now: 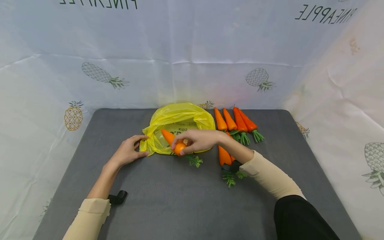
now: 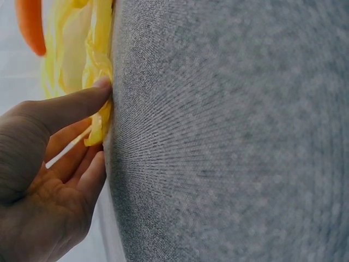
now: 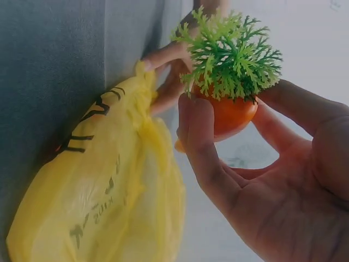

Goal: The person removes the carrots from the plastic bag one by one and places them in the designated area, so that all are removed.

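Observation:
A yellow plastic bag (image 1: 183,111) lies at the far side of the table with its mouth spread open. My left hand (image 1: 127,151) pinches the bag's left edge; the left wrist view shows the thumb laid over the yellow plastic (image 2: 98,60), fingers behind it. My right hand (image 1: 199,139) holds an orange carrot (image 1: 168,136) by its thick end, over the bag's mouth. Its pointed tip aims up and left, and its feathery green top (image 3: 234,57) sticks out past the fingers in the right wrist view.
Several carrots (image 1: 220,120) with green tops lie to the right of the bag, partly under my right forearm. A white pineapple-print cloth (image 1: 192,43) hangs behind the grey table (image 1: 180,200). At my left wrist is a small black device (image 1: 118,197).

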The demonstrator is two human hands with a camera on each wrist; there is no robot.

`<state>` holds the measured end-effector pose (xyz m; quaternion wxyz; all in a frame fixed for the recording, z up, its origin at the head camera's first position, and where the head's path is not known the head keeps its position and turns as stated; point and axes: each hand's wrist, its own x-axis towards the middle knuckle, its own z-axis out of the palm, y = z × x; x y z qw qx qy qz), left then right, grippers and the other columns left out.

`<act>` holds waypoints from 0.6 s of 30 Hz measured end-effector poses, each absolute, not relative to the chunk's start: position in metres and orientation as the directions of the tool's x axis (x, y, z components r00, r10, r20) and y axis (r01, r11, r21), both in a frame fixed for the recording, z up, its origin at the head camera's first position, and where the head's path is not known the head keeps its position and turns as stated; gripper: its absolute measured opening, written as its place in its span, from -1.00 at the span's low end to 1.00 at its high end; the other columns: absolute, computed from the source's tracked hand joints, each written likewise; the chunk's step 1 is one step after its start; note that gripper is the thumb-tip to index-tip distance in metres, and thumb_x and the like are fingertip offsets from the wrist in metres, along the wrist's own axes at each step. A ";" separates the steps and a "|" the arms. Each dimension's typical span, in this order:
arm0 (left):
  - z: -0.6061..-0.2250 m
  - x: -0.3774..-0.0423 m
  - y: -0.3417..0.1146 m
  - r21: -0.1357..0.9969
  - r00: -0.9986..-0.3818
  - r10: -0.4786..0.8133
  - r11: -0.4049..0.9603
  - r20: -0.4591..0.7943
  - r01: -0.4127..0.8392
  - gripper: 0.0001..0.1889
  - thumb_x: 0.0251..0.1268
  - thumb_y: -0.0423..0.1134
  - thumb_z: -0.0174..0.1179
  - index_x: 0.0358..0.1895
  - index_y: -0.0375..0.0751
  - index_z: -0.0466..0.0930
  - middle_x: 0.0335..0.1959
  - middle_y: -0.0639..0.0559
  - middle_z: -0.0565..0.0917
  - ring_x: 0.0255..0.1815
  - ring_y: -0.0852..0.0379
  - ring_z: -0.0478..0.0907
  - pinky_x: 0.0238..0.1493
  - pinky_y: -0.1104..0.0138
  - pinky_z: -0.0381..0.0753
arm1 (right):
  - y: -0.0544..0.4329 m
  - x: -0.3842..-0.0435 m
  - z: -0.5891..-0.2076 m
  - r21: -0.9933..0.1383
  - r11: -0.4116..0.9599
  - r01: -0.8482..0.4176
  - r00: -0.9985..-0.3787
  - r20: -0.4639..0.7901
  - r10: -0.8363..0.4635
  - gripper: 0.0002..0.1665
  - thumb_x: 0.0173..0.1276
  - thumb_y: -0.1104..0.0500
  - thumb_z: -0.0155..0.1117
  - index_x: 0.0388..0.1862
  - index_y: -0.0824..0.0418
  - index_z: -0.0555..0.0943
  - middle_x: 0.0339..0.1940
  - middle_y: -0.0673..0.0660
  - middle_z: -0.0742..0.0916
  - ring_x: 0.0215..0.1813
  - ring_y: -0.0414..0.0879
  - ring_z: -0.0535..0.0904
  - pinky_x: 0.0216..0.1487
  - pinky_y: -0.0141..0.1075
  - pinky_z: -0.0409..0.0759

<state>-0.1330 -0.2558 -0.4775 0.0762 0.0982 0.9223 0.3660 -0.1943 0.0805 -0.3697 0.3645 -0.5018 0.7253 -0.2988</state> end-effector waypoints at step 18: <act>-0.476 -0.132 -0.254 0.695 -0.969 0.238 0.709 -0.072 0.123 -0.29 0.34 -0.32 0.54 0.52 -0.33 0.51 0.55 -0.46 0.46 0.61 -0.46 0.40 0.55 -0.21 0.56 | 0.182 -0.176 -0.362 -0.834 0.405 -0.374 -0.525 -0.169 -0.834 -0.58 0.69 0.13 0.27 0.45 0.06 0.56 0.17 0.13 0.73 -0.26 0.06 0.63 -0.12 -0.28 0.73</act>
